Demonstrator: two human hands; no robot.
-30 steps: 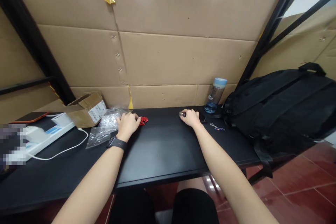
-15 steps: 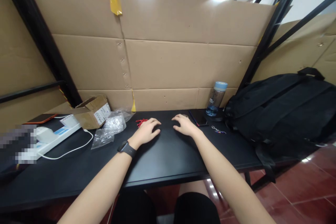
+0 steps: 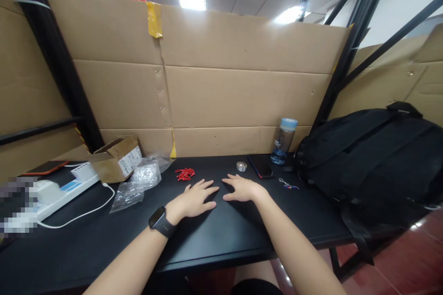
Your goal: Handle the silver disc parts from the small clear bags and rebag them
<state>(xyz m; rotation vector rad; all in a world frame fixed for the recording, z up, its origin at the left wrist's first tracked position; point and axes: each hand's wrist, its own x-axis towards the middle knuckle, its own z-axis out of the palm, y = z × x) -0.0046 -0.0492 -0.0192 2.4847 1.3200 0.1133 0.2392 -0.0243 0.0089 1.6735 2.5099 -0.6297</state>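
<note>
While both forearms stretch forward, the left hand [image 3: 194, 200] and right hand [image 3: 243, 190] lie flat, fingers spread, holding nothing, side by side on the black desk [image 3: 214, 235]. Beyond the left hand sits a red cord [image 3: 184, 174]; beyond the right, a small metal disc [image 3: 241, 166]. Bare desk runs from the hands to its near edge.

Both hands [image 3: 194, 200] flat on desk [image 3: 224, 235]

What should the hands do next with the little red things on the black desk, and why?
Probably the left hand should reach forward to the red pile. Both hands lie flat and empty on the desk; the pile sits just beyond the left fingertips, the small metal disc beyond the right hand.
</note>
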